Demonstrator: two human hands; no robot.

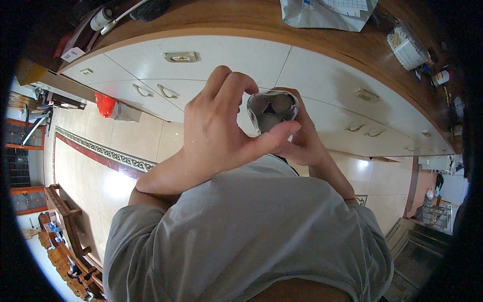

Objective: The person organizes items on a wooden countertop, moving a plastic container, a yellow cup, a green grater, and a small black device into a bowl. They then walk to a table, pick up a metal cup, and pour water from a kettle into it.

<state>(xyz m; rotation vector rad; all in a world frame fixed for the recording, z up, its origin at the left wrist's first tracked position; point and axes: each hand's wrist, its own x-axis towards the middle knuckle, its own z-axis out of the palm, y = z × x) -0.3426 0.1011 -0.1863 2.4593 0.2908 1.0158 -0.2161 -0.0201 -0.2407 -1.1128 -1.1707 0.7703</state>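
Both hands hold one small, dark, rounded object with a shiny rim (272, 107) in front of my chest. Three round areas meet around a dark triangular gap, like the head of a rotary electric shaver. My left hand (217, 124) has its bent fingers at the object's upper left edge and its thumb across the lower right edge. On the far side, my right hand (307, 139) grips the right edge, with its fingers partly hidden behind the object and the left thumb.
White cabinets (234, 56) curve ahead under a brown wooden top (234, 22). On that top lie a plastic bag (328, 17), a container of cotton swabs (407, 47) and a small box (73, 54). A red bag (104, 105) sits on the tiled floor (128, 132) at left.
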